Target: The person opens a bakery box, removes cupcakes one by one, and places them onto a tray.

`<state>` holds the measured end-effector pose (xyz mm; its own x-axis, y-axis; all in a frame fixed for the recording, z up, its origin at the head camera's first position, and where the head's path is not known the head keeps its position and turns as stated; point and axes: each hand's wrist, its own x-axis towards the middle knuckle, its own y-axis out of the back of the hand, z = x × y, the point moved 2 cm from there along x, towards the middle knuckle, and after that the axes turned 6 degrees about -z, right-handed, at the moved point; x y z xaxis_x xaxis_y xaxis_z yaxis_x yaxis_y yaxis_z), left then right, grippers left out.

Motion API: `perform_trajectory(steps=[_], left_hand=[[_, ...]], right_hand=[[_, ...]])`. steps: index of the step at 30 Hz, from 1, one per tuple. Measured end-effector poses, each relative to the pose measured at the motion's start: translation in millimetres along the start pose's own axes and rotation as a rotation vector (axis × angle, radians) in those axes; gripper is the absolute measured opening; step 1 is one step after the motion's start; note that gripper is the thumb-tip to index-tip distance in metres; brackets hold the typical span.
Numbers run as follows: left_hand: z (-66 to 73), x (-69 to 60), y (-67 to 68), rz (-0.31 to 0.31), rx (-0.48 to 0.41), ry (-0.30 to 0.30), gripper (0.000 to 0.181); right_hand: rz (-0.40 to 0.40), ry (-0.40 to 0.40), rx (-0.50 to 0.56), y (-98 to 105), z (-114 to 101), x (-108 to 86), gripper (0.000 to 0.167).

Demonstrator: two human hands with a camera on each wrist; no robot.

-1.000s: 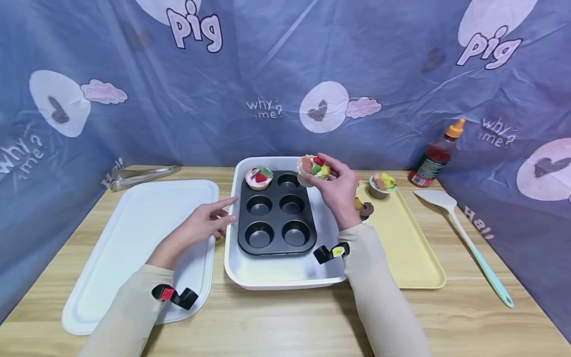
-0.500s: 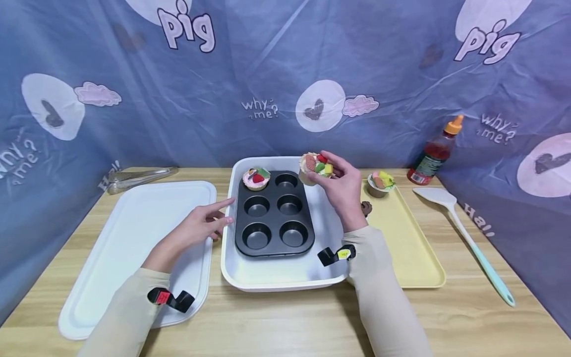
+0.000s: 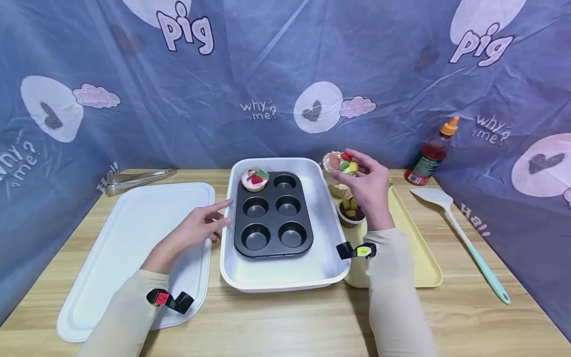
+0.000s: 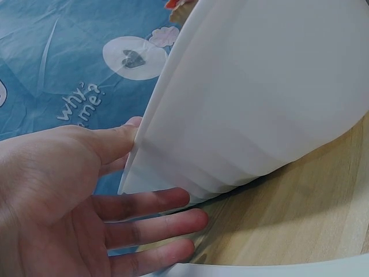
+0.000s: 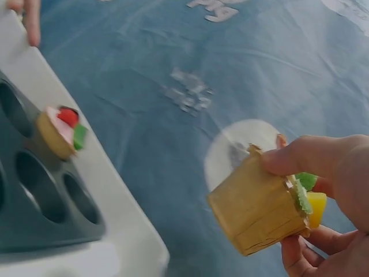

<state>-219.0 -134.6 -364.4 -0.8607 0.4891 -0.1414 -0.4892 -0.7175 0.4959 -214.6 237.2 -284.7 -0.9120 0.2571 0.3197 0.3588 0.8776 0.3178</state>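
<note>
My right hand [image 3: 370, 186] pinches a cupcake [image 3: 334, 162] by its edge, thumb and fingertips on opposite sides. It has a tan wrapper and red, green and yellow toppings, and hangs over the left edge of the yellow tray [image 3: 421, 263]. Below it stand a chocolate cupcake with yellow pieces [image 3: 351, 210] and another partly hidden cupcake [image 3: 340, 190]. My left hand [image 3: 196, 229] touches the left rim of the white basin [image 3: 267, 275], its fingers mostly straight. Inside the basin lies a dark muffin tin [image 3: 273, 218] with a pink-topped cupcake [image 3: 255, 180] in its far left cup.
A white tray [image 3: 147, 238] lies on the left, with metal tongs [image 3: 138, 179] behind it. To the right are a red sauce bottle [image 3: 431, 153] and a white spatula with a mint handle [image 3: 468, 243]. A blue printed cloth [image 3: 200, 99] hangs behind.
My right hand has carried the cupcake rightward, from beside the muffin tin to above the yellow tray's left edge. The left hand stays at the basin rim.
</note>
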Motion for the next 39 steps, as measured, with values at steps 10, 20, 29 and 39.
perform_trajectory(steps=[10, 20, 29, 39], left_hand=[[2.2, 0.6, 0.9, -0.006, -0.002, 0.016, 0.059], [3.2, 1.2, 1.3, -0.013, 0.016, 0.036, 0.059], [0.0, 1.1, 2.2, -0.014, 0.020, 0.020, 0.059], [1.0, 0.3, 1.1, -0.005, 0.019, 0.047, 0.059]], right_hand=[[0.045, -0.030, -0.044, 35, 4, 2.5, 0.055], [0.050, -0.132, -0.054, 70, 25, 3.5, 0.059], [0.033, -0.161, -0.039, 97, 48, -0.3, 0.059], [-0.123, -0.110, -0.051, 115, 82, -3.4, 0.060]])
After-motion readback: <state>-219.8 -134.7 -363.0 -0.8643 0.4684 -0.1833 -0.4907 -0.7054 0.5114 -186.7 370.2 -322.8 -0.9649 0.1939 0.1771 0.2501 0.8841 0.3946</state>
